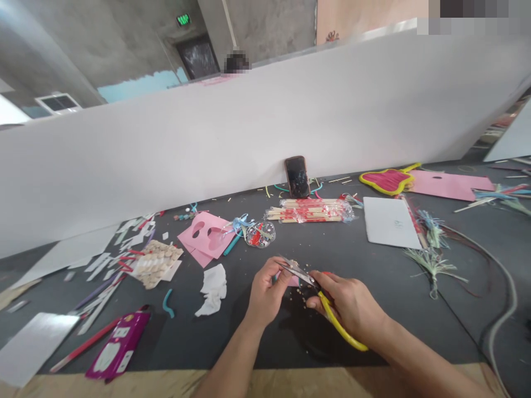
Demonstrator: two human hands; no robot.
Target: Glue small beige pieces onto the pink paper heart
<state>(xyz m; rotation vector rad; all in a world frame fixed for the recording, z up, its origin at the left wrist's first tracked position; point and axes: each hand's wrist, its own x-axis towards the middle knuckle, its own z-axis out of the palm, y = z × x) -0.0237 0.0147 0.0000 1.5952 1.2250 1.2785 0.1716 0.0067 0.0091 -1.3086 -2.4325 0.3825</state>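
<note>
My right hand (350, 307) grips yellow-handled scissors (332, 318), whose metal blades point left toward my left hand (267, 290). The left hand is closed in a pinch on a small piece with a bit of pink showing (293, 281), held at the blade tips; I cannot make out what it is. Tiny pale scraps (305, 293) lie scattered on the dark table (290, 337) under the blades. Both hands hover just above the table near its front edge.
Behind the hands lie a pack of wooden sticks (311, 210), a pink card with cutouts (205, 235), a phone leaning on the white partition (297, 176), a white sheet (390, 222), crumpled tissue (213, 287), and a purple package (120, 345). Craft scraps cover the left side.
</note>
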